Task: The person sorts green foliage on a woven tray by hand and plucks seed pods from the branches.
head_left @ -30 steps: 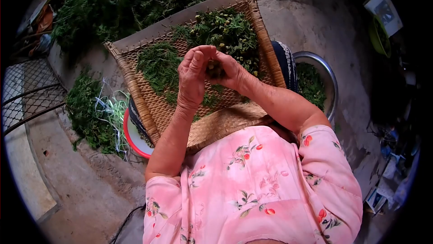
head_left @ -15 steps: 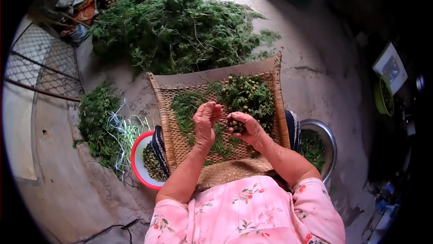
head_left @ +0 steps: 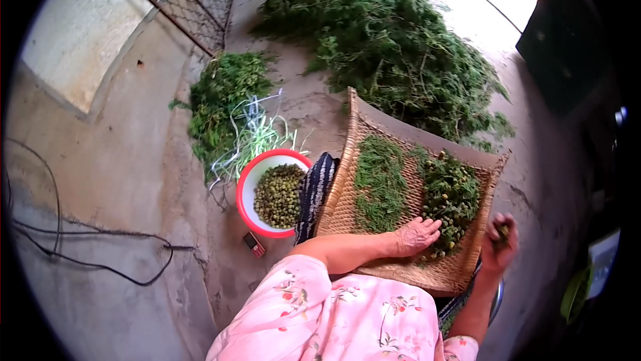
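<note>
Your right hand (head_left: 501,246) has moved beyond the woven tray (head_left: 412,191) at its four o'clock, fingers curled round a green clump (head_left: 503,231). Your left hand (head_left: 416,236) — loosely spread — touches the podded sprigs (head_left: 451,194), tray's three o'clock: likely light, springy; best pinched by stems.

The wicker tray (head_left: 344,191) looks rough, the plastic basin (head_left: 267,162) smooth.

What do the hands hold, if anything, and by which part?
The right hand is curled around a small greenish bunch; which part is gripped cannot be told. The left hand lies beside the green clusters, no hold visible.
</note>
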{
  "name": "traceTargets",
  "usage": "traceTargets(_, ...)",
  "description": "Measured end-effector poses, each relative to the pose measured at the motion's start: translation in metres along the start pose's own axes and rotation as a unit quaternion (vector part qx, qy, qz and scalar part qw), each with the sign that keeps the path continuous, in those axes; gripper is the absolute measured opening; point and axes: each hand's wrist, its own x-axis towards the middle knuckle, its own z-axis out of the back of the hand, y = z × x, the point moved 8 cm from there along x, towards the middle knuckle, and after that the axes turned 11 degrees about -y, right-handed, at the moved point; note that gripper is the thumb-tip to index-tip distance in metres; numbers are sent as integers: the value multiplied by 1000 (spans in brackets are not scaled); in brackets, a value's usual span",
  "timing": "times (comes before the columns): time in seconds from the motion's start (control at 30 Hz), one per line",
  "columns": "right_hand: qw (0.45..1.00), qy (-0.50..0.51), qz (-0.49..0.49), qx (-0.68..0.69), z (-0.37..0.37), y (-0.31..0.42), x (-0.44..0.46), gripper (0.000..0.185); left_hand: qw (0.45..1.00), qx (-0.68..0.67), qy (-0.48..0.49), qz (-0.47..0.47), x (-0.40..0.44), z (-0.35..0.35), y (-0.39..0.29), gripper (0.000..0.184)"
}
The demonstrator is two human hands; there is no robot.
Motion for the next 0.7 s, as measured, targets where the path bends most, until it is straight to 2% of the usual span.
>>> traceTargets(0.1, 999, -3, 48, 25, 51, 45, -26, 21, 1000, -1, 2, 7, 1, 2, 7, 38)
traceTargets(0.17, 992, -82, 93, 5, 132, 70, -45, 22, 997, 41, -53, 29, 1, 2, 16, 38)
traceTargets(0.23, 971, -214, 91, -63, 197, 76, -83, 23, 998, 26, -8, 65, -1, -1, 25, 41)
traceTargets(0.3, 926, -367, 54, -66, 304, 79, -130, 24, 996, 43, 19, 79, -1, -3, 31, 47)
traceTargets(0.37, 811, -571, 118, -51, 351, 80, -191, 20, 991, 23, 38, 126, -1, 0, 36, 52)
traceTargets(0.4, 790, -490, 230, -287, 356, 92, -208, 19, 992, 22, 43, 114, -2, -1, 36, 54)
traceTargets(0.43, 711, -372, 324, -501, 360, 86, -229, 22, 992, 20, 42, 114, -1, -1, 37, 54)
traceTargets(0.47, 710, -372, 325, -502, 402, 82, -255, 22, 993, 22, 49, 108, 0, -1, 37, 54)
traceTargets(0.53, 668, -495, 253, -495, 502, 104, -292, 32, 993, 22, 49, 101, 0, -4, 37, 51)
traceTargets(0.57, 668, -494, 252, -496, 520, 120, -293, 32, 993, 22, 49, 102, 0, -4, 37, 51)
traceTargets(0.63, 707, -494, 228, -452, 537, 135, -291, 40, 995, 17, 31, 91, -1, -1, 36, 48)
traceTargets(0.7, 683, -531, 249, -434, 528, 144, -302, 39, 995, 13, 31, 89, -3, 0, 34, 48)
